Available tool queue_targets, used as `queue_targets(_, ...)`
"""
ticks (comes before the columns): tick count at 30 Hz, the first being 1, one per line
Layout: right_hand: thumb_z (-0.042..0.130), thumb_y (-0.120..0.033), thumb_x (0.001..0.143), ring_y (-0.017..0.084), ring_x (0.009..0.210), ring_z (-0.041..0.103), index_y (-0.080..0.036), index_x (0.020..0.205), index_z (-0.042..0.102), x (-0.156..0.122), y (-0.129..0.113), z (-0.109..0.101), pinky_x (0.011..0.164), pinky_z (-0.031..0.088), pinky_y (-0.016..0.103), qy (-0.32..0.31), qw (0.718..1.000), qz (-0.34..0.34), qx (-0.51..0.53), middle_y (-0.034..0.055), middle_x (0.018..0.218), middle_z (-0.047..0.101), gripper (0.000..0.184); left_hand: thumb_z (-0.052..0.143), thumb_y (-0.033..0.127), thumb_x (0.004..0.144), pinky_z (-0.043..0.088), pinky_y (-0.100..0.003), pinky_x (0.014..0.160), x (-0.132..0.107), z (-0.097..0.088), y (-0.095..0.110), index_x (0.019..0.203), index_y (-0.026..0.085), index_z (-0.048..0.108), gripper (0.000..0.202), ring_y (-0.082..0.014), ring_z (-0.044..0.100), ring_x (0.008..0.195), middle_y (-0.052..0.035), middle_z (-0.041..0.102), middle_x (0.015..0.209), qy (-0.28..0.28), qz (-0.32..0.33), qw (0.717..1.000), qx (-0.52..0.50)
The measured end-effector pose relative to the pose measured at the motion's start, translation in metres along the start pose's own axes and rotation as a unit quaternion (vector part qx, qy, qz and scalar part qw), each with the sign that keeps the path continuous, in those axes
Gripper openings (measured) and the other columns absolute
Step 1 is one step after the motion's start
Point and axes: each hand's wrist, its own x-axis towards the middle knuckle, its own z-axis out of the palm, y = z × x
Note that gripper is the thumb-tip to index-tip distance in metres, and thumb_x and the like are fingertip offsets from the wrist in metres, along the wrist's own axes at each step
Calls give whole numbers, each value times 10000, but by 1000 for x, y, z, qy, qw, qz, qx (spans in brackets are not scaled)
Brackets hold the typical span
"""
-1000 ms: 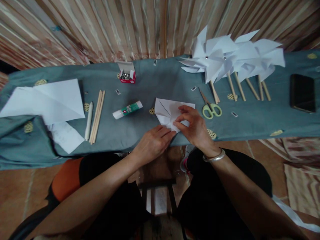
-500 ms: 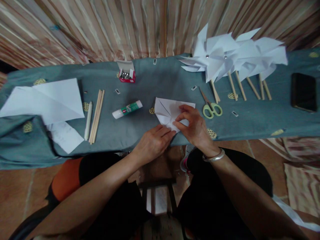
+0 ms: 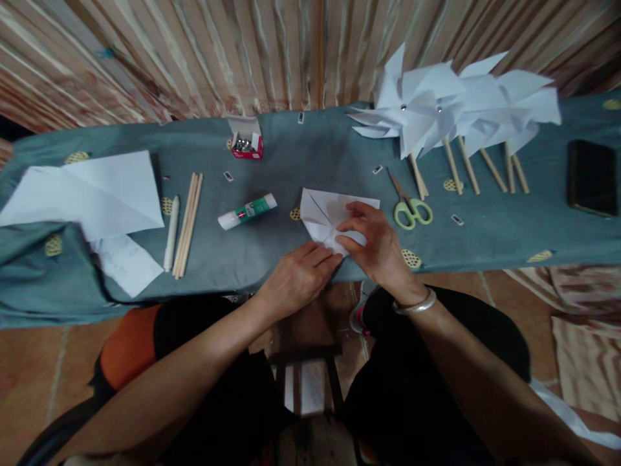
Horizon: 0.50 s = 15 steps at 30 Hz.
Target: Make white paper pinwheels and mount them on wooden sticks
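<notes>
A folded white paper square (image 3: 324, 210) lies on the grey-blue cloth (image 3: 291, 155) near the table's front edge. My right hand (image 3: 376, 246) rests on its right part, fingers bent and pinching a folded flap near the middle. My left hand (image 3: 298, 278) lies at the paper's near corner, fingers together and pressing down on the edge. A silver bangle (image 3: 414, 304) sits on my right wrist.
Green scissors (image 3: 410, 208) lie right of the paper, a glue stick (image 3: 247, 211) to its left. Wooden sticks (image 3: 188, 223) and a white pen (image 3: 171, 233) lie beside loose paper sheets (image 3: 92, 194). Finished pinwheels (image 3: 451, 110), a red pin box (image 3: 246, 145) and a black phone (image 3: 592, 178) sit farther back.
</notes>
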Motion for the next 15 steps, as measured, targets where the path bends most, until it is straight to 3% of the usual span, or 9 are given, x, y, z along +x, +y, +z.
queue_targets(7,494,-295,959,267,1144,551,-231,937,700,-5,-9,-5,1025,464,479,-29,996,-41,-73,80,1292,563,217,464,158,971,582,-318,782,0,0,1,1095,111,634,216,-179,639,878,-81,691,976,1,-2,1000,3)
queue_targets(15,415,-118,925,316,1241,499,-237,1154,609,-17,-23,-6,968,474,497,-85,980,-70,-165,110,1393,522,323,479,157,961,583,-330,790,-1,-1,1,1121,108,622,220,-192,636,903,-87,676,977,-12,-13,1000,-2)
